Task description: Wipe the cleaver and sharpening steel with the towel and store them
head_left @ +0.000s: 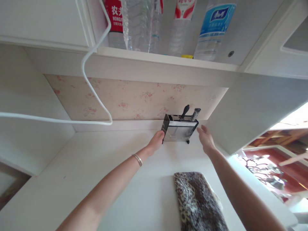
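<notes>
A black and silver knife holder [179, 132] stands at the back of the white surface, near the wall. Two handles rise from its top slots: a slim black knife handle [185, 111] and a grey-black handle [195, 113]. My left hand [157, 141], with a silver bangle at the wrist, grips the holder's left end; some of its fingers are hidden. Just off the holder's right end is my right hand [206, 138], its fingers apart and holding nothing. Nearer to me lies a folded leopard-patterned furry cloth [197, 199].
Overhead, a cabinet shelf [154, 59] carries several plastic bottles, one with a blue label [218, 21]. A white cable [92, 88] hangs down at the left. White side panels [250, 109] flank the nook, and floral wallpaper [134, 99] covers its back.
</notes>
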`<state>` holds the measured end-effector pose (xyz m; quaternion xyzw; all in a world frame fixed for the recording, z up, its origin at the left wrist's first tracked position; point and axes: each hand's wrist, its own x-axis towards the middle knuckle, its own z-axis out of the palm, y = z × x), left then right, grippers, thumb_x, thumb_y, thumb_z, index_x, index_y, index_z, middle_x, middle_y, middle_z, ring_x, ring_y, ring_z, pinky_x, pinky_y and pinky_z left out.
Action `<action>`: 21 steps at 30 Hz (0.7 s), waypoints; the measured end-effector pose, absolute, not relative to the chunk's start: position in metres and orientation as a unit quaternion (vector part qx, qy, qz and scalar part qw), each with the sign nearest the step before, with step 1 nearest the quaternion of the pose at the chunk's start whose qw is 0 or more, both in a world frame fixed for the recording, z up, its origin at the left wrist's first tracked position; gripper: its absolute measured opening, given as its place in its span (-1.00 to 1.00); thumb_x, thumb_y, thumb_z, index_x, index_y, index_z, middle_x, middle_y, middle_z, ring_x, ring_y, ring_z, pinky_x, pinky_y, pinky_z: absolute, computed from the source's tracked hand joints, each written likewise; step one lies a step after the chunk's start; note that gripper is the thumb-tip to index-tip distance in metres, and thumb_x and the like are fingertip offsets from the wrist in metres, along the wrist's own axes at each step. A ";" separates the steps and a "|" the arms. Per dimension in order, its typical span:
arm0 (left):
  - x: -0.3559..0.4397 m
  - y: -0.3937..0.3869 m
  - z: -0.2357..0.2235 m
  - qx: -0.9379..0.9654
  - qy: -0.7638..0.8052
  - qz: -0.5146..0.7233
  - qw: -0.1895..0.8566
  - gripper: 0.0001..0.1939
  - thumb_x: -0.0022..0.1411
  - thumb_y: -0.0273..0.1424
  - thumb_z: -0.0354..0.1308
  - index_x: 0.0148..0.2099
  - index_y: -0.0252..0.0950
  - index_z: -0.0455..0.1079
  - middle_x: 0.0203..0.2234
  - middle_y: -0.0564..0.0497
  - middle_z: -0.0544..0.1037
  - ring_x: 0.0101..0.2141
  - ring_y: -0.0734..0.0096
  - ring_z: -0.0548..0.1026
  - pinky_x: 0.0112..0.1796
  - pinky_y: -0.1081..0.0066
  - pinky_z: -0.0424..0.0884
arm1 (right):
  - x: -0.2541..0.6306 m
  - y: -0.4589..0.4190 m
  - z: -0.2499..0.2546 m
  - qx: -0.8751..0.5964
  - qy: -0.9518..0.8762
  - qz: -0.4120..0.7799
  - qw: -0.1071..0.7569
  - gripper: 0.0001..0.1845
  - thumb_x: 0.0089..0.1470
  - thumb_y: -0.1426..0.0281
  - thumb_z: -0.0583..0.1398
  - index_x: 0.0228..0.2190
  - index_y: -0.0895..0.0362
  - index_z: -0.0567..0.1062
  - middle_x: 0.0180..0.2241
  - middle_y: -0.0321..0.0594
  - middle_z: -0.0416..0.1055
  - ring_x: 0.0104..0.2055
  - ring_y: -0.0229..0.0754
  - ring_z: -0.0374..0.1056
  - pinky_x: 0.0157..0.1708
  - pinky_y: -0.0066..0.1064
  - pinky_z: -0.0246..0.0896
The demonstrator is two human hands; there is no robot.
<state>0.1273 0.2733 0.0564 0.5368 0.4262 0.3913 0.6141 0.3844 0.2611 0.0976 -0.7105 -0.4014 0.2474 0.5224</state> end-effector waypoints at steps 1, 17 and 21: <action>0.114 0.254 0.048 0.526 0.442 0.390 0.614 -0.59 0.20 -0.05 0.02 0.01 -0.12 0.29 0.08 -0.09 0.37 0.06 0.23 0.35 -0.04 0.30 0.33 | 0.380 0.238 0.086 -0.717 -0.412 0.242 0.508 -0.47 -0.02 0.07 0.17 -0.01 -0.01 0.38 0.06 -0.14 0.35 0.11 0.01 0.23 0.04 -0.19 0.15; -0.071 0.013 -0.049 0.437 0.585 0.432 0.529 -0.60 0.17 -0.04 0.10 -0.20 -0.28 0.38 -0.43 0.02 0.48 -0.45 0.39 0.45 -0.33 0.37 0.41 | 0.359 0.157 -0.015 -0.690 -0.708 0.048 0.143 -0.52 0.16 0.16 0.00 -0.01 0.11 0.47 0.06 -0.14 0.40 0.16 -0.02 0.23 0.24 -0.09 -0.11; -0.068 0.001 -0.044 0.476 0.591 0.424 0.494 -0.58 0.20 -0.03 0.05 -0.17 -0.29 0.39 -0.43 0.01 0.49 -0.44 0.39 0.45 -0.34 0.41 0.39 | 0.345 0.167 0.019 -0.698 -0.691 0.051 0.178 -0.54 0.16 0.20 0.02 -0.01 0.16 0.45 0.04 -0.05 0.40 0.11 0.00 0.28 0.14 -0.16 0.09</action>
